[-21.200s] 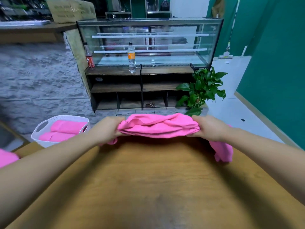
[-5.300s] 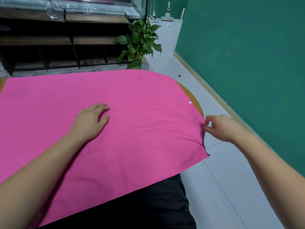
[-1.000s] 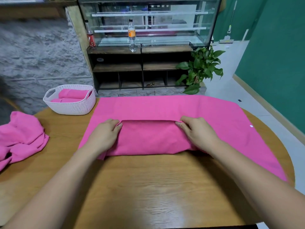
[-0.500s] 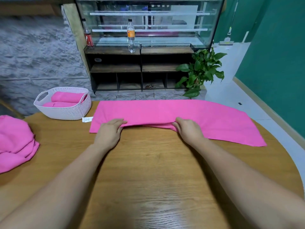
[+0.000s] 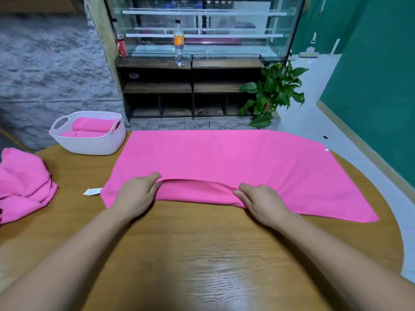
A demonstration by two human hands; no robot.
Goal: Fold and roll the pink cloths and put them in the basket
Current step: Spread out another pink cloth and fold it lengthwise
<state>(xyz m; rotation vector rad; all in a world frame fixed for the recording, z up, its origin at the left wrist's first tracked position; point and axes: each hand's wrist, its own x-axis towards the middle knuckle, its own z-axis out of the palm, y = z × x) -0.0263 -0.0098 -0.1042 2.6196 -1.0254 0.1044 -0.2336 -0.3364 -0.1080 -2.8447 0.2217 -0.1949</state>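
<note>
Fingers (image 5: 155, 177) of left hand (image 5: 137, 194) and right hand (image 5: 262, 203) grip the cloth (image 5: 224, 158) at its rolled near edge. At ten o'clock sits the basket (image 5: 89, 145); table (image 5: 202, 254) wood shows at six.

The raised fold of the broad pink cloth (image 5: 224, 158) hides the finger ends of the left hand (image 5: 137, 194) and the right hand (image 5: 260, 202) (how far under they reach cannot be told). The crumpled pink cloth heap (image 5: 20, 182) runs off the left edge. The white woven plastic basket (image 5: 94, 144) hides the lower parts of two rolled pink cloths (image 5: 92, 124). The print on the small white tag (image 5: 92, 191) is too small to read.
</note>
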